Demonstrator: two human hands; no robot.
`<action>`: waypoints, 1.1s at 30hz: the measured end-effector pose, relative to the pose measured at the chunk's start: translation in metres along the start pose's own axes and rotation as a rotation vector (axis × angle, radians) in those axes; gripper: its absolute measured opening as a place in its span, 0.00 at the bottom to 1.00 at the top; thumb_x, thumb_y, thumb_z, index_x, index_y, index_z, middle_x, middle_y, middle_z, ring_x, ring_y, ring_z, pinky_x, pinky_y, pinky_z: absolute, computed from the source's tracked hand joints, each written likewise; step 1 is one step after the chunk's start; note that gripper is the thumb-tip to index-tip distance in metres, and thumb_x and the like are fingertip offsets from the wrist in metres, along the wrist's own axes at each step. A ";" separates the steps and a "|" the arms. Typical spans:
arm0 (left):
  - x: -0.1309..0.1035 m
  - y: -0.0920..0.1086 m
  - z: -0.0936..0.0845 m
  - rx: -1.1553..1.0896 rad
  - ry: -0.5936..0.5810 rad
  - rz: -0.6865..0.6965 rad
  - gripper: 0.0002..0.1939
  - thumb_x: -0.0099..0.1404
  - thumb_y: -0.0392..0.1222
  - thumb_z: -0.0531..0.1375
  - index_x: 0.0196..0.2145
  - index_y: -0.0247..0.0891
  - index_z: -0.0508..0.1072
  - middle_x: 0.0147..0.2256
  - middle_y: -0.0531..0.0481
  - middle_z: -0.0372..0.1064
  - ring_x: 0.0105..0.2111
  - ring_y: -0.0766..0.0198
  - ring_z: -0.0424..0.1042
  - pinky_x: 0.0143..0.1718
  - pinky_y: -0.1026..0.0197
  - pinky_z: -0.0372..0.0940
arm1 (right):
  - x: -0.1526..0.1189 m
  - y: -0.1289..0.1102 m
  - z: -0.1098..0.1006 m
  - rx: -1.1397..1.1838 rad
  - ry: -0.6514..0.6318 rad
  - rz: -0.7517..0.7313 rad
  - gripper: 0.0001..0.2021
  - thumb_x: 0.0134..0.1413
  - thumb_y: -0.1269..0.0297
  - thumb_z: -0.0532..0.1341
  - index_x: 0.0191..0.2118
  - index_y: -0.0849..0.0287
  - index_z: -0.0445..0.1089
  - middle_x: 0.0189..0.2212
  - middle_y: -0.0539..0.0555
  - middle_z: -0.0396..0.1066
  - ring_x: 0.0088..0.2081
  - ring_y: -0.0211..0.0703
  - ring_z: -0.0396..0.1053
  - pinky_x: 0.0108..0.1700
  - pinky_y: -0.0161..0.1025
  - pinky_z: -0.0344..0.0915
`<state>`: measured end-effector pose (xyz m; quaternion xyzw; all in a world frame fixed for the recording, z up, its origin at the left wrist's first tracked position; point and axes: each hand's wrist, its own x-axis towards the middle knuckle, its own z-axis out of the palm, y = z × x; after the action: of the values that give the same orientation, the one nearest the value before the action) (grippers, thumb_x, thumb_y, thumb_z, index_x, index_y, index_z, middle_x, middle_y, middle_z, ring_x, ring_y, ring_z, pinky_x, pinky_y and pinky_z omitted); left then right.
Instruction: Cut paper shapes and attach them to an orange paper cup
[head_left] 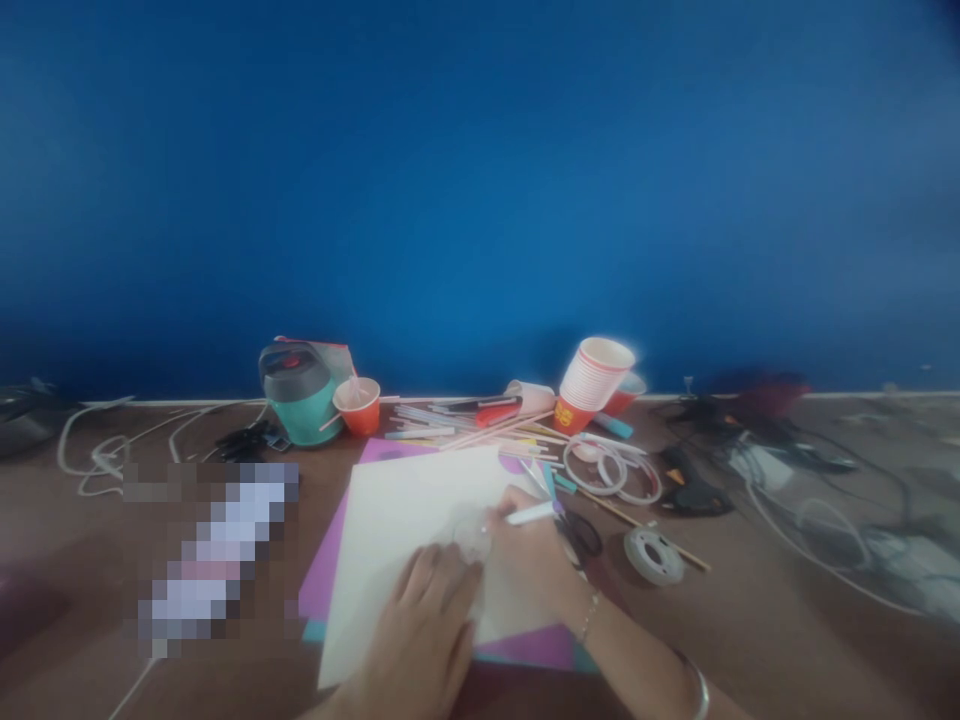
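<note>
A large cream-white sheet of paper lies over purple paper, with a blue-green edge showing beneath. My left hand rests flat on the white sheet, fingers stretched out. Its fingertips are beside a small clear round object, too blurred to name. In my right hand is a white pen, gripped with the tip end low at the round object. The tip itself is hidden by the fingers. Dark-handled scissors lie just right of that hand, partly covered by it.
Stacked paper cups, an orange cup and a teal container stand along the blue wall. Sticks and pens lie behind the paper. To the right are tape rolls, a black glue gun and cables.
</note>
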<state>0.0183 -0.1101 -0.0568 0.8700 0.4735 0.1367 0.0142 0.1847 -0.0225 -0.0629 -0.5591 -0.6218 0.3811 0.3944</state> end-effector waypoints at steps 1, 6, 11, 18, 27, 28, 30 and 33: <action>0.000 0.000 0.000 0.004 -0.005 -0.002 0.29 0.61 0.36 0.54 0.60 0.40 0.55 0.55 0.44 0.61 0.53 0.48 0.59 0.50 0.46 0.62 | 0.000 0.000 0.000 -0.002 -0.002 0.002 0.11 0.45 0.65 0.56 0.19 0.56 0.53 0.15 0.42 0.51 0.19 0.33 0.52 0.20 0.30 0.49; 0.000 0.000 0.000 0.016 -0.011 0.009 0.29 0.61 0.36 0.53 0.60 0.40 0.55 0.56 0.44 0.60 0.54 0.48 0.59 0.51 0.46 0.62 | 0.000 -0.002 0.000 -0.020 0.008 0.007 0.11 0.45 0.65 0.56 0.19 0.56 0.52 0.14 0.41 0.51 0.19 0.33 0.52 0.20 0.30 0.49; 0.000 -0.001 0.000 0.032 0.017 0.022 0.29 0.60 0.36 0.54 0.59 0.40 0.57 0.55 0.44 0.61 0.53 0.48 0.59 0.50 0.47 0.62 | 0.000 -0.004 -0.001 -0.061 0.041 0.005 0.10 0.44 0.65 0.56 0.19 0.56 0.52 0.15 0.42 0.52 0.20 0.33 0.53 0.21 0.30 0.51; 0.000 -0.002 0.003 0.077 0.083 0.070 0.28 0.58 0.36 0.56 0.57 0.39 0.60 0.52 0.44 0.64 0.51 0.49 0.61 0.48 0.50 0.62 | -0.002 -0.007 -0.002 -0.031 0.030 0.067 0.10 0.42 0.65 0.55 0.18 0.55 0.53 0.13 0.42 0.52 0.18 0.34 0.51 0.19 0.31 0.49; -0.001 -0.006 0.008 0.128 0.149 0.112 0.25 0.56 0.34 0.55 0.53 0.39 0.64 0.50 0.44 0.66 0.48 0.50 0.63 0.46 0.52 0.64 | 0.000 -0.024 -0.018 0.052 -0.004 0.011 0.13 0.54 0.53 0.54 0.25 0.55 0.60 0.11 0.42 0.55 0.16 0.35 0.56 0.21 0.33 0.55; -0.001 -0.007 0.008 0.128 0.157 0.114 0.25 0.56 0.34 0.55 0.53 0.39 0.64 0.50 0.43 0.66 0.48 0.50 0.63 0.46 0.52 0.64 | 0.004 -0.028 -0.027 0.012 0.004 -0.029 0.13 0.56 0.53 0.52 0.27 0.56 0.62 0.12 0.43 0.57 0.17 0.36 0.58 0.22 0.34 0.56; -0.002 -0.008 0.009 0.128 0.173 0.116 0.24 0.57 0.34 0.55 0.52 0.39 0.64 0.50 0.43 0.66 0.47 0.50 0.64 0.45 0.51 0.66 | 0.013 -0.033 -0.052 -0.157 0.038 -0.169 0.14 0.58 0.57 0.51 0.26 0.57 0.66 0.18 0.48 0.66 0.23 0.40 0.65 0.29 0.36 0.61; -0.002 -0.008 0.009 0.121 0.185 0.110 0.23 0.57 0.35 0.55 0.52 0.40 0.65 0.50 0.43 0.66 0.47 0.50 0.65 0.43 0.51 0.67 | 0.029 -0.030 -0.089 -0.507 0.114 -0.317 0.08 0.52 0.65 0.55 0.34 0.58 0.71 0.33 0.56 0.74 0.38 0.49 0.69 0.41 0.42 0.62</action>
<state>0.0132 -0.1061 -0.0669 0.8777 0.4315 0.1879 -0.0897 0.2526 0.0067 0.0024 -0.5560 -0.7536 0.1155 0.3311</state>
